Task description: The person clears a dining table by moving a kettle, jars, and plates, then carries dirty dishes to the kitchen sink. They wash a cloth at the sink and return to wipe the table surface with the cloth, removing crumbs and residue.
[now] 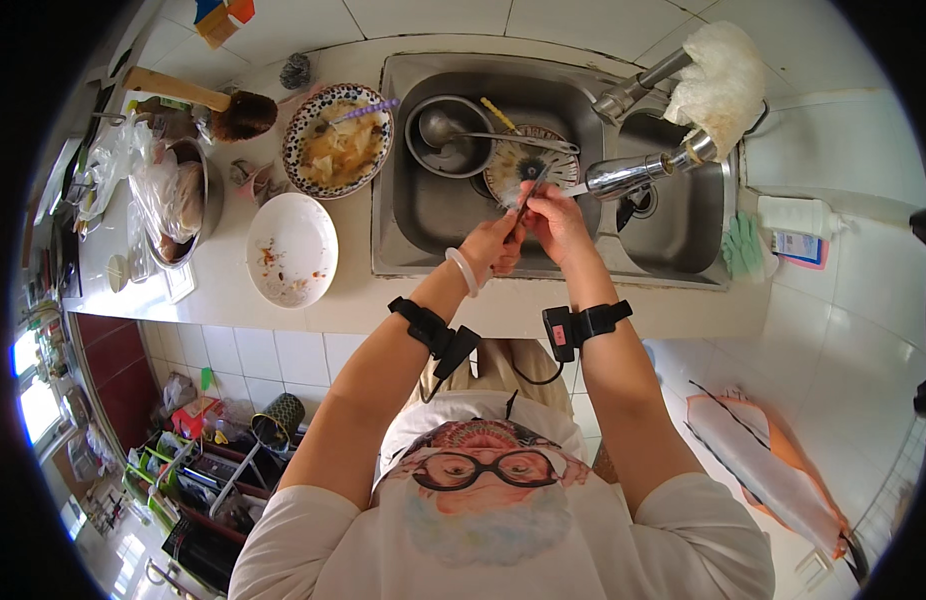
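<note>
My left hand (500,241) is closed around a slim dark utensil (532,196), perhaps chopsticks, over the sink's larger basin (433,217). My right hand (554,217) has its fingers on the same utensil, near its middle. Water runs from the chrome faucet (628,176) towards my hands. Beneath and behind them a patterned plate (500,169) lies in the basin. A metal ladle (538,141) reaches from a steel pot (433,161) across that plate. A yellow handle (497,112) sticks up behind the plate. My palms and parts of the utensil are hidden.
Left of the sink are a patterned bowl (373,161) of food with a purple-handled utensil (365,111), a white plate (292,217) with scraps, a brown brush (245,116) and a steel bowl (213,202) holding bagged items. Green gloves (743,244) hang at right.
</note>
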A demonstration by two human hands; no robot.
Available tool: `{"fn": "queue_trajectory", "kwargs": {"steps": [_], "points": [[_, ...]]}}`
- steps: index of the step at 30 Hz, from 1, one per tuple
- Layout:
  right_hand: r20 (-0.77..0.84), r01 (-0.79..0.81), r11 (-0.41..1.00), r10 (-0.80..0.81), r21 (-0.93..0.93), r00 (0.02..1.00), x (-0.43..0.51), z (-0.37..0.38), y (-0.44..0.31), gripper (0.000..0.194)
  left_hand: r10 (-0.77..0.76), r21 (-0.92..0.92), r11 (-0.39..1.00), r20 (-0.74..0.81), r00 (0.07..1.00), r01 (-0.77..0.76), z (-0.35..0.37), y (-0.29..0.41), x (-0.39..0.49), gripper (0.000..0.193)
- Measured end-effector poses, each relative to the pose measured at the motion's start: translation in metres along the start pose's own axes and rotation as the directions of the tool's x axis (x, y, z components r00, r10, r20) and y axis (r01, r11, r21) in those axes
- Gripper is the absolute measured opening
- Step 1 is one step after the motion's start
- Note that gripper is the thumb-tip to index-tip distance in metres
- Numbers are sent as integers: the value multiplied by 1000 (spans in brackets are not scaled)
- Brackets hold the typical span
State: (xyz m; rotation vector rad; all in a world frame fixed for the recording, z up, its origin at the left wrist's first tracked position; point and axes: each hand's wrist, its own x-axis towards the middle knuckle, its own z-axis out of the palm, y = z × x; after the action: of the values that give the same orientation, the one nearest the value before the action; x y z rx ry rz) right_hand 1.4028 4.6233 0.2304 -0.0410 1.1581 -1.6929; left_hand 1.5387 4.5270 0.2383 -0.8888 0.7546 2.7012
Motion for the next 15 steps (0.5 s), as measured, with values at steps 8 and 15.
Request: {"fn": "queue_trajectory", "kwargs": {"steps": [8, 15], "points": [[-315, -10, 1000, 18, 26, 949, 1, 3, 0, 8, 1, 236, 972, 20, 1000, -5, 0, 0, 6, 47], [-294, 48, 998, -35, 38, 955, 2, 9, 5, 10, 1, 205, 979, -19, 1000, 3, 4, -1, 9, 46]]}}
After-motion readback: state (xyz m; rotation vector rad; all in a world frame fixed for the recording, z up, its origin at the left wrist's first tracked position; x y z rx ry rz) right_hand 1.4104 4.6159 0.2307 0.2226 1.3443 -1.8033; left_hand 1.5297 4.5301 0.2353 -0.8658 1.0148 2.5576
